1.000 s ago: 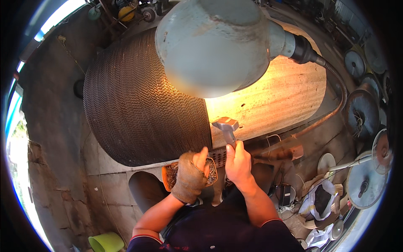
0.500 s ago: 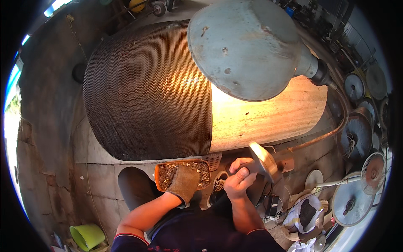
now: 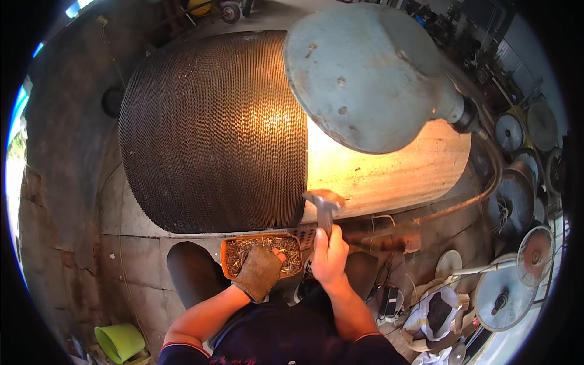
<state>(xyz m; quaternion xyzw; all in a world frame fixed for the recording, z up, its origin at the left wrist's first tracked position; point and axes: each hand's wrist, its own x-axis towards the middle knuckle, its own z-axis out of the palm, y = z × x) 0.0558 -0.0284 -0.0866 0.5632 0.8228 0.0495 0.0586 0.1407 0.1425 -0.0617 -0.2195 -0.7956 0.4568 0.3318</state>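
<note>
My right hand (image 3: 330, 258) is closed round the handle of a hammer (image 3: 325, 208). The hammer's metal head is at the lower side of a big wooden drum (image 3: 389, 173), by the edge of its dark, densely ridged covering (image 3: 213, 134). Whether the head touches the drum I cannot tell. My left hand (image 3: 258, 272), in a brown work glove with bare fingertips, rests over an orange box (image 3: 224, 255) of loose, thin, nail-like pieces (image 3: 240, 246). Its fingers are curled together; what they hold, if anything, is too small to make out.
A large grey lamp shade (image 3: 365, 79) hangs over the drum on a bent arm (image 3: 496, 176). Metal discs (image 3: 505, 298) and a white sack (image 3: 429, 316) stand at the right. A green bucket (image 3: 120, 342) lies at the lower left.
My right hand has moved slightly left and up, bringing the hammer from the right to the covering's edge. My left hand has turned inside the box, and its fingertips now show.
</note>
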